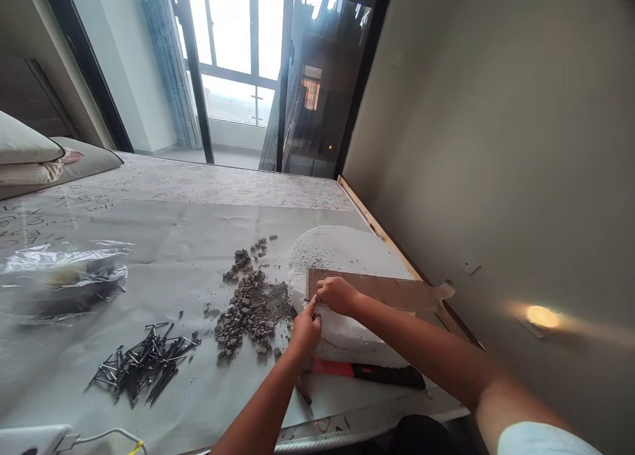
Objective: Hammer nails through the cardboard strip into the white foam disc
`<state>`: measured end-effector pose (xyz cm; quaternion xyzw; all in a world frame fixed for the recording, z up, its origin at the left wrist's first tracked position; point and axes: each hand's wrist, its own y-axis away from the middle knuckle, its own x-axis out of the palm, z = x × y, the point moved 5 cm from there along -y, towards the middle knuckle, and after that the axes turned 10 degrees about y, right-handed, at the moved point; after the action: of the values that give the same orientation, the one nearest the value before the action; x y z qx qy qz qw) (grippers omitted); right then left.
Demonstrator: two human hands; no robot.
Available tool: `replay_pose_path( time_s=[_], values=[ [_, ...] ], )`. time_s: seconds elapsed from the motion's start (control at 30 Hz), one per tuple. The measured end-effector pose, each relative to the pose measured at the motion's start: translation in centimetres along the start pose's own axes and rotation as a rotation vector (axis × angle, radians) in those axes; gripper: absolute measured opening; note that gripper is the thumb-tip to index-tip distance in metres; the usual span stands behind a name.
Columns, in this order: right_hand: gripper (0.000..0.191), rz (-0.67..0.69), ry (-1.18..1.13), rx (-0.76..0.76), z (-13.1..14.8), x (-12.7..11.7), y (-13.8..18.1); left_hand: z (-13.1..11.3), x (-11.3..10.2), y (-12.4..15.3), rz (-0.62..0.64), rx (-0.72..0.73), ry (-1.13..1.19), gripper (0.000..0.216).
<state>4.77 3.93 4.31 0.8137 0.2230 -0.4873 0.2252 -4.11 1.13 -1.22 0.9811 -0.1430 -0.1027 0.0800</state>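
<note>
The board [387,288] lies on the white block [354,243]. The right hand [337,295] and left hand [306,329] meet at its near edge, fingers bunched — I can't tell if they're gripping. Best keep the board flat and steady.

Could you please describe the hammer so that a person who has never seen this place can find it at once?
Start at the large round white slab near the wall. Along its side nearest the camera lies the hammer. Its red-and-black handle sets it apart from the brown board on the slab and the grey rubble beside it.
</note>
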Motion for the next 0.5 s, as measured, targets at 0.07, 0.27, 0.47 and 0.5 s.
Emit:
replay_pose_path(
  time_s=[0.07, 0.27, 0.47, 0.5],
  values=[
    [0.019, -0.008, 0.014, -0.006, 0.29, 0.07, 0.06, 0.07, 0.08, 0.02, 0.000, 0.052, -0.099, 0.061],
    [0.020, -0.020, 0.049, -0.031, 0.86, 0.29, 0.03, 0.73, 0.11, -0.08, 0.024, 0.030, -0.171, 0.065],
    [0.020, -0.029, 0.042, -0.054, 0.45, 0.04, 0.13, 0.56, 0.09, -0.28, 0.058, 0.036, -0.150, 0.065],
    [0.020, -0.030, 0.039, -0.054, 0.40, 0.05, 0.13, 0.59, 0.07, -0.35, 0.060, 0.035, -0.148, 0.065]
  ],
)
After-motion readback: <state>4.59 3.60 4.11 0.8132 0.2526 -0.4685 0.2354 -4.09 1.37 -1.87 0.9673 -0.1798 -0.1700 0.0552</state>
